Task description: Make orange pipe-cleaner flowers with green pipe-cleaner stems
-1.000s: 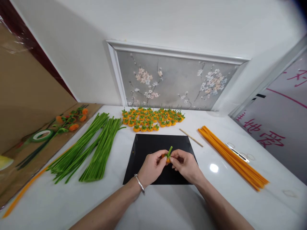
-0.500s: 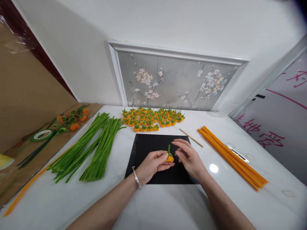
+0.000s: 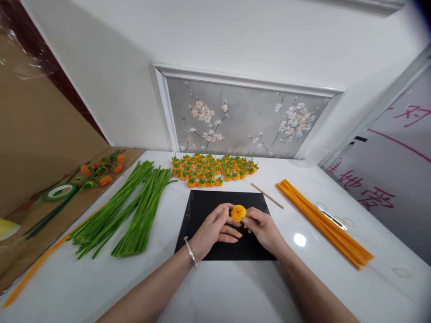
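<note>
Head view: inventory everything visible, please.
Held chenille fruit: one, orange, centre
Capped chenille fruits: dozens, orange, rear
Green pipe cleaners: many, green, left
Orange pipe cleaners: many, orange, right
Orange strip: one, orange, left
Mat: one, black, centre
Stick: one, tan, right
Metal tool: one, silver, right
Rings: several, pale, right
Tape roll: one, green, left
Artificial sprigs: some, mixed, left
Cardboard: some, brown, left
Yellow object: one, yellow, left
Blossom panel: one, grey, rear wall
Lettered board: one, pale, right
Table: one, white, below
Bracelet: one, silver, left wrist
Left hand: one, bare, centre
Right hand: one, bare, centre
</note>
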`<state>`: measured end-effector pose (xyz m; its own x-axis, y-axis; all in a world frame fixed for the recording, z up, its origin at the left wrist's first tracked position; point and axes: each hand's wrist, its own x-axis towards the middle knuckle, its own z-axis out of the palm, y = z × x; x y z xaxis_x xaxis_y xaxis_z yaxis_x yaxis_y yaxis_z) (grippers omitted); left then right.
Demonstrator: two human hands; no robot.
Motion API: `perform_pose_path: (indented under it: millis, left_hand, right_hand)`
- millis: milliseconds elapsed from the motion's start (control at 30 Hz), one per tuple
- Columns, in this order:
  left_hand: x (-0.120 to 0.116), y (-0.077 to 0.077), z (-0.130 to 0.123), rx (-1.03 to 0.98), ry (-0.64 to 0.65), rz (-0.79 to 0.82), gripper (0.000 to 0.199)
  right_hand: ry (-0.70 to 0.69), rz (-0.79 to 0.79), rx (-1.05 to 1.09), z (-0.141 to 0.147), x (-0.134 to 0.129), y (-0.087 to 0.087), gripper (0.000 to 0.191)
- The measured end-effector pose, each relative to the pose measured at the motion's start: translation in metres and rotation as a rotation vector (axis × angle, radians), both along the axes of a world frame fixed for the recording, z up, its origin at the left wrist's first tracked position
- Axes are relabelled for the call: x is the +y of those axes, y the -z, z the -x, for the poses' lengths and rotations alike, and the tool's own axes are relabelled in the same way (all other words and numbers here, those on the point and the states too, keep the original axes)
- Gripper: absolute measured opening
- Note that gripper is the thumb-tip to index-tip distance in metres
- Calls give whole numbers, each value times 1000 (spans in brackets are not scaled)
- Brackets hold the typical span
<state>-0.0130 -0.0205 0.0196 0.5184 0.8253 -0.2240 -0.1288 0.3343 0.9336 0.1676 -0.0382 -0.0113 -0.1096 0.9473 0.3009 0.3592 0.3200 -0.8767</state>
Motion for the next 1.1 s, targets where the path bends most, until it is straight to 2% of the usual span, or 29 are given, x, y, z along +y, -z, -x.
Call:
perform_pose_path:
  millis: [100,200,300,467,533,800,1100]
  left_hand:
    - [2,2,1,94,-46,-316,52]
    - [1,3,1,148,-43,-432,46]
    - [-1,2,1,176,-72,-489,32]
    - [0,3,0,200,-100,-529,29]
    - [0,5,0,217,-102,-544,27]
    - [-1,12,-1,291,-142,-674,21]
    - [-4,17,-5,331,-221,-664,15]
  right_hand:
    - [-22,32,31,2,0,2,25]
    - [-50,55,32,4,-1,3,24]
    - [-24,29,15,4,-3,-1,16]
    - [154,-243,-12,3,-11,-13,13]
    - [139,-289,-18,4,-12,-16,11]
    - [32,-299,7,6,-10,-14,11]
    - [62,-378,-51,15,-13,-12,15]
